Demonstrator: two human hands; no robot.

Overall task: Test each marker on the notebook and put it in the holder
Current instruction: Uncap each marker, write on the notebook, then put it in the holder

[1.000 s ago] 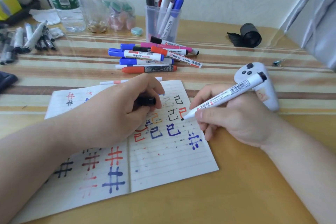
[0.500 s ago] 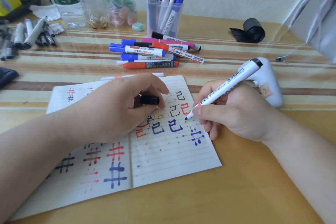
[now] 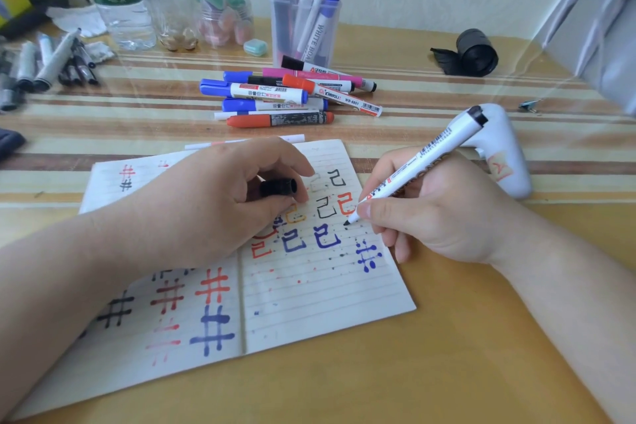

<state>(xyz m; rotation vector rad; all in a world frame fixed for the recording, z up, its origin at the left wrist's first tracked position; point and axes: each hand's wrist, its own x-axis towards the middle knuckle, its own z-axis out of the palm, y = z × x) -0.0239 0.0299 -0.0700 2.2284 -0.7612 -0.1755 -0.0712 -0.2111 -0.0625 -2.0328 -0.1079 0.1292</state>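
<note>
An open lined notebook lies in front of me, covered with coloured test marks. My right hand grips an uncapped white marker with a black end, its black tip touching the right page. My left hand rests on the notebook and holds the marker's black cap between thumb and fingers. A pile of several capped markers lies beyond the notebook. Behind the pile stands the clear plastic holder with several markers upright in it.
A white handheld device lies right of my right hand. A black tape roll sits at the back right. Bottles, a small jar and a mint eraser stand at the back left, with grey pens at the far left.
The marker in my right hand has tilted more upright and its tip has stayed on the right page. My left hand keeps holding the cap.
</note>
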